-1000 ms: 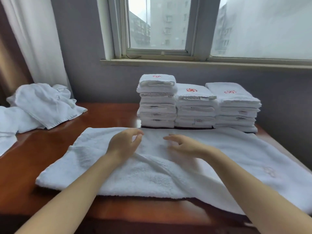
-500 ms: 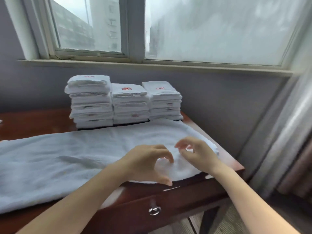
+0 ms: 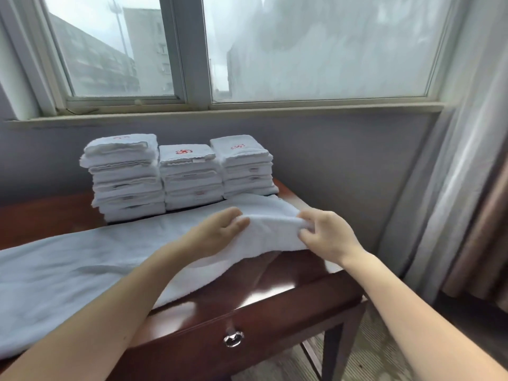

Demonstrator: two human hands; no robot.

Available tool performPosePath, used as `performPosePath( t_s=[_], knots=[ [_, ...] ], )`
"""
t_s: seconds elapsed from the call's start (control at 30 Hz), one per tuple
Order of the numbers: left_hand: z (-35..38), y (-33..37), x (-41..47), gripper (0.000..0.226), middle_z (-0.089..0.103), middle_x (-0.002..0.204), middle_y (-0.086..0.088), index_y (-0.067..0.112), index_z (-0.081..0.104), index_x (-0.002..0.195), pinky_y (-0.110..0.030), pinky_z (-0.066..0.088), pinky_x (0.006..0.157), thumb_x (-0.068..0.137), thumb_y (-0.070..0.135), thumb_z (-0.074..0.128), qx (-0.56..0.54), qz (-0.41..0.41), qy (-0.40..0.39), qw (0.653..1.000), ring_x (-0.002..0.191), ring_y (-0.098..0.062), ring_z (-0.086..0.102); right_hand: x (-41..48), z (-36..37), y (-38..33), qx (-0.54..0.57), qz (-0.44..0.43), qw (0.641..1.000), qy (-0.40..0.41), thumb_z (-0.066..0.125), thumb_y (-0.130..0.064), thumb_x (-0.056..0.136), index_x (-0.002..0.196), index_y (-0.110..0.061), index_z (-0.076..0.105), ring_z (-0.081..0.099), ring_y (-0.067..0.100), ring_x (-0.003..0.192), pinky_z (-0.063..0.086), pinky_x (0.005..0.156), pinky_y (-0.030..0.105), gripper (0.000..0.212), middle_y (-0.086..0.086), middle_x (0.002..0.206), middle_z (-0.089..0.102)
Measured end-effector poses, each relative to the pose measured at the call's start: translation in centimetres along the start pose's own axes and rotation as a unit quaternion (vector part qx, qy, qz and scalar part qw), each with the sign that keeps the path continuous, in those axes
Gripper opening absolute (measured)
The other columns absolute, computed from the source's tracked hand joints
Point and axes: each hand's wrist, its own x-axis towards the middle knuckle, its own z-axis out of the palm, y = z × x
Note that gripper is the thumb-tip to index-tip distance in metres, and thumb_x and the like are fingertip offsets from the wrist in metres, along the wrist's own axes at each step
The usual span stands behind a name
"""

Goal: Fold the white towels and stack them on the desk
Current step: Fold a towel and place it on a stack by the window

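Note:
A long white towel (image 3: 82, 259) lies flat across the dark wooden desk (image 3: 275, 306), running off the left of the view. Its right end is lifted off the wood. My left hand (image 3: 217, 232) pinches the near corner of that end and my right hand (image 3: 327, 235) pinches the far corner, with the raised edge stretched between them. Behind the towel, against the wall, stand three stacks of folded white towels (image 3: 178, 174) with red embroidered logos on top.
The desk's right edge and front right corner sit just below my right hand, with a drawer and a metal knob (image 3: 233, 339) in the front. A grey wall and a window sill rise behind the stacks. Curtains (image 3: 467, 188) hang at the right.
The view has swung right to the towel's right end. Both hands moved from the towel's middle to that end, closed on its corners and lifted the edge off the desk.

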Motion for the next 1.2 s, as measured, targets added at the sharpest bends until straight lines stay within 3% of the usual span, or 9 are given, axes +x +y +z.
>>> performPosePath(
  t_s=[0.1,0.27,0.43,0.63,0.8,0.93,1.0,1.1,1.2],
  knots=[
    [-0.4,0.0,1.6,0.032,0.045,0.064,0.013,0.022,0.050,0.070,-0.018,0.032,0.054,0.099,0.035,0.054,-0.022,-0.042,0.009,0.999,0.053,0.002,0.042,2.6,-0.6,0.0,0.026,0.036,0.999,0.011,0.040,-0.029,0.078,0.090,-0.029,0.061,0.057,0.022,0.074,0.036,0.062,0.030,0.024,-0.010,0.072,0.061],
    [0.0,-1.1,2.4,0.018,0.058,0.103,0.015,0.033,0.059,0.110,-0.031,0.046,0.082,0.092,0.040,0.059,0.196,-0.039,0.053,0.978,0.093,-0.010,0.059,6.0,0.3,0.9,-0.152,0.051,0.986,-0.051,0.052,-0.023,0.086,0.127,-0.028,0.055,0.054,0.023,0.110,0.041,0.085,0.035,0.041,-0.003,0.117,0.059],
    [2.4,-1.6,1.9,0.036,0.058,0.104,0.022,0.045,0.064,0.101,-0.030,0.050,0.086,0.081,0.073,0.053,0.107,0.086,-0.072,0.988,0.095,0.002,0.057,4.2,2.4,0.9,-0.040,-0.009,0.999,-0.021,0.053,-0.020,0.083,0.092,-0.029,0.069,0.060,0.015,0.086,0.043,0.068,0.028,0.021,-0.012,0.085,0.061],
    [2.2,-2.1,1.5,0.053,0.057,0.110,0.027,0.048,0.066,0.110,-0.019,0.045,0.086,0.070,0.080,0.060,0.146,0.136,-0.072,0.977,0.101,0.007,0.055,2.2,3.1,2.8,0.099,0.051,0.989,-0.100,0.060,-0.020,0.085,0.077,-0.037,0.068,0.061,0.006,0.088,0.049,0.085,0.029,0.020,-0.011,0.091,0.069],
    [2.2,-1.1,2.5,0.025,0.070,0.086,0.016,0.031,0.073,0.088,-0.026,0.048,0.070,0.087,0.049,0.057,0.265,0.166,0.001,0.950,0.086,-0.005,0.062,2.6,1.4,2.6,0.141,0.045,0.980,-0.132,0.048,-0.042,0.076,0.073,-0.045,0.068,0.060,0.003,0.106,0.008,0.118,0.027,0.021,-0.021,0.096,0.071],
    [1.7,-0.7,4.9,0.027,0.062,0.083,0.007,0.021,0.064,0.094,-0.032,0.045,0.069,0.098,0.043,0.049,0.167,0.019,-0.013,0.986,0.082,-0.021,0.059,2.7,-0.3,2.9,0.146,0.059,0.959,-0.236,0.072,-0.079,0.054,0.099,-0.055,0.064,0.051,-0.008,0.114,0.038,0.100,0.021,0.052,-0.032,0.112,0.061],
    [1.2,-1.0,6.1,0.031,0.065,0.097,0.001,0.018,0.062,0.103,-0.037,0.048,0.081,0.101,0.044,0.046,0.166,-0.036,-0.012,0.985,0.095,-0.025,0.061,2.8,-0.5,3.0,0.138,0.036,0.952,-0.272,0.084,-0.066,0.052,0.110,-0.056,0.058,0.054,-0.009,0.108,0.049,0.089,0.020,0.064,-0.032,0.113,0.058],
    [1.5,-1.7,6.4,0.035,0.060,0.123,0.002,0.022,0.054,0.126,-0.038,0.046,0.090,0.099,0.043,0.049,0.281,-0.041,0.033,0.958,0.111,-0.024,0.057,3.7,0.6,3.3,0.110,0.052,0.984,-0.128,0.073,-0.028,0.072,0.115,-0.043,0.062,0.059,-0.004,0.100,0.050,0.092,0.025,0.047,-0.023,0.108,0.062],
    [2.5,-2.4,6.0,0.040,0.055,0.128,0.001,0.021,0.054,0.131,-0.035,0.042,0.091,0.093,0.030,0.061,0.294,0.067,0.095,0.949,0.117,-0.024,0.054,5.1,1.8,3.7,0.104,0.122,0.987,-0.005,0.059,-0.028,0.089,0.109,-0.032,0.066,0.062,0.012,0.090,0.051,0.080,0.032,0.022,-0.015,0.088,0.063]
  ],
)
